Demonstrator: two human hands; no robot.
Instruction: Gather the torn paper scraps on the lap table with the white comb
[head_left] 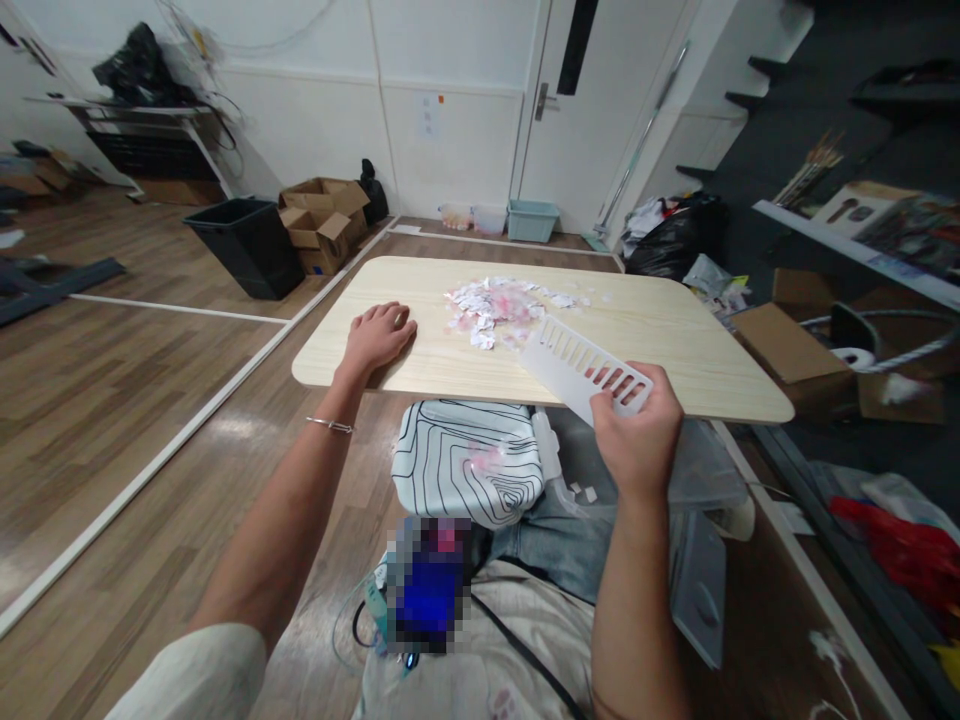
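My right hand (643,425) grips one end of a white slotted plastic panel (570,365). Thumb on top, it keeps the panel slanted over the front edge of the pale wooden table (442,375). The panel's far end reaches to a heap of torn white paper scraps (499,305) with pink stains, spread over the middle of the tabletop. To the left of the heap, my left hand (381,335) rests on the table with fingers slightly bent and holds nothing. Below the table edge sits a pale container with black contour lines (465,455) and a pink smear.
A transparent plastic bin (705,465) stands under the table's right side. Beyond the table are a black waste bin (247,245), cardboard boxes (322,215) and a teal basket (532,220). Another cardboard box (795,330) and a shelf (862,250) flank the right side.
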